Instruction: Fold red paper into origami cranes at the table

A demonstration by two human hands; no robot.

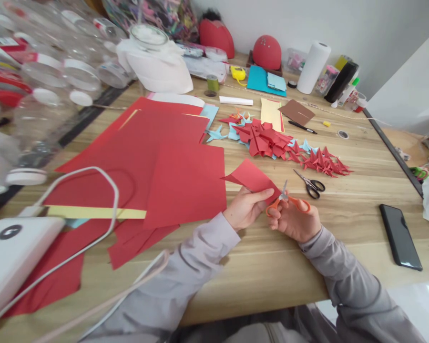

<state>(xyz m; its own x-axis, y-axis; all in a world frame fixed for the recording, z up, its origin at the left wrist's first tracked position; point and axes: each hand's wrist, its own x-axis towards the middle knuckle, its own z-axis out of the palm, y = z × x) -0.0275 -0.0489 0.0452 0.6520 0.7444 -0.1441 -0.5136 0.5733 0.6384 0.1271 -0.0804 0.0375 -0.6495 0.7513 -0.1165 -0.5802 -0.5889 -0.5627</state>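
Observation:
Between thumb and fingers, my left hand [248, 207] pinches a small piece of red paper [250, 177], whose far left corner curls up. Orange-handled scissors [283, 193] are in my right hand [296, 221], with fingers through the handle loops and the blades pointing away from me, close against the paper's right edge. Whether the blades are on the paper I cannot tell. To the left lie large sheets of red paper [188, 186]. Beyond my hands is a pile of folded red paper stars [264, 138], with light blue paper stars [216, 134] beside it.
Black-handled scissors [311, 185] lie just beyond my right hand, and a phone [400, 236] is at the right. A white device [25, 257] with a looping cable [116, 195] occupies the left front. Plastic bottles [39, 114] crowd the left edge. A paper roll [313, 67] stands at the back.

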